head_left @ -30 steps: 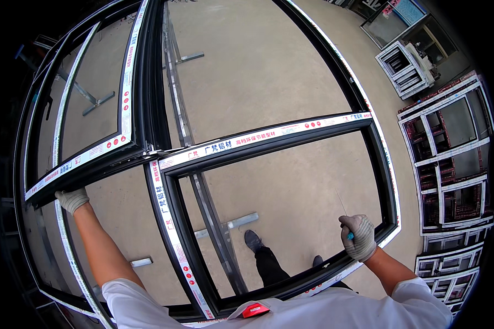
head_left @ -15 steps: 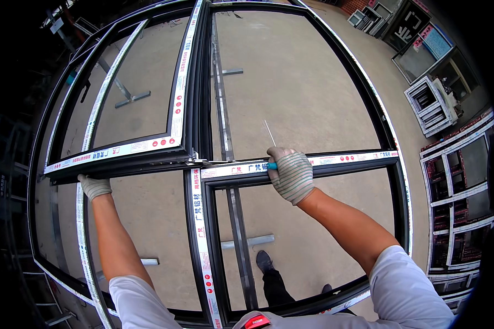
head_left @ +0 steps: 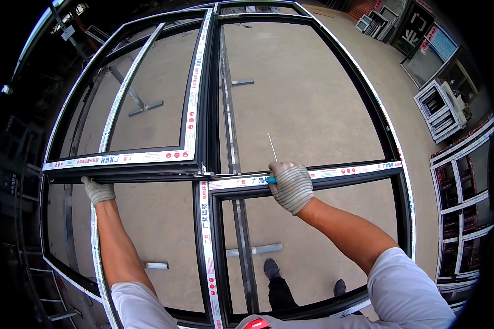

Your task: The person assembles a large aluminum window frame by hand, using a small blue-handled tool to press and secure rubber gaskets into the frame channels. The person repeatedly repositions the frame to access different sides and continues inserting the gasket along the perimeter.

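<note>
My left hand (head_left: 100, 192), in a striped knit glove, is closed round the lower edge of a window sash (head_left: 115, 160). This dark sash, edged with white printed film, is swung up from the larger window frame (head_left: 205, 241). My right hand (head_left: 292, 187), gloved likewise, is clenched above the frame's crossbar (head_left: 346, 171). In its fist is a teal-handled tool (head_left: 271, 180); a thin metal shaft (head_left: 272, 147) juts up from the fingers. A metal hinge arm (head_left: 209, 175) shows at the sash's lower right corner.
Metal supports (head_left: 255, 249) stand beneath the frame on a concrete floor (head_left: 302, 82). Further window frames (head_left: 464, 192) lean along the right side, with a small white frame (head_left: 438, 109) beyond them. My shoe (head_left: 271, 268) shows through the lower opening.
The view has shifted, so the frame sits lower and further right. The sash's left end has risen with my left hand. My right hand keeps its grip on the tool.
</note>
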The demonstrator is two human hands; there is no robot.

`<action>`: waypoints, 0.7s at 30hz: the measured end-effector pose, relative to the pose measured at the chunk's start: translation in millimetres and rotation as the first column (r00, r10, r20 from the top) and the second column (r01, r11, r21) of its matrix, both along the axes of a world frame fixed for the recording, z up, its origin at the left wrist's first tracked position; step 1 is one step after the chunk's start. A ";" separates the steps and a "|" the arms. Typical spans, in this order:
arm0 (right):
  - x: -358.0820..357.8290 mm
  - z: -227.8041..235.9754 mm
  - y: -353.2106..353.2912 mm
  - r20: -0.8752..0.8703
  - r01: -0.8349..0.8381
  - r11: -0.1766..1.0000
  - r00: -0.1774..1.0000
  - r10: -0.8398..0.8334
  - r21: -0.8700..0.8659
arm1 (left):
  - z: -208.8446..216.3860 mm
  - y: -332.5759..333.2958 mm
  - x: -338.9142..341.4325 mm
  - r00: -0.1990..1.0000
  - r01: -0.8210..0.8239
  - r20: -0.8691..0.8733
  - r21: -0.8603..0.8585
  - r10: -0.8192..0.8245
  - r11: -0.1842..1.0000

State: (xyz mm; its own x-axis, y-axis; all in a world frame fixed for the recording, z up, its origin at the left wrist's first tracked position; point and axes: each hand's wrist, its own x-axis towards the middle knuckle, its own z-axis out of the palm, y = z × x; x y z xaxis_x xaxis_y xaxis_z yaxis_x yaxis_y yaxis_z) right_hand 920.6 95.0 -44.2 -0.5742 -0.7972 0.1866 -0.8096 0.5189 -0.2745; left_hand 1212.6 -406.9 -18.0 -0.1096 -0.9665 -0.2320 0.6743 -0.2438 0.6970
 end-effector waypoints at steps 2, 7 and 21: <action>0.9 0.9 -1.0 -0.029 0.001 0.999 1.000 0.000 0.037 | 18.4 4.2 0.7 1.000 -0.007 0.016 -0.040 0.008 0.999; -0.2 -1.8 2.1 0.010 -0.009 1.000 1.000 0.009 0.027 | 87.3 45.2 -21.2 0.992 -0.011 0.120 -0.162 0.031 0.987; -4.3 6.9 49.0 0.281 0.082 0.856 0.957 0.076 -0.510 | 285.7 167.1 -109.2 0.944 0.252 0.324 -0.579 -0.065 0.775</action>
State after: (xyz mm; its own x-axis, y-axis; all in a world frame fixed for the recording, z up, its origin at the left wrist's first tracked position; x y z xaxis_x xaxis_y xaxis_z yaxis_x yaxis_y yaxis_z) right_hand 916.3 143.9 -37.3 -0.6670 -0.6305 0.3970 -0.6551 0.2424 -0.7156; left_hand 1103.4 -239.8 267.6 -0.2975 -0.8880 0.3505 0.4263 0.2049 0.8811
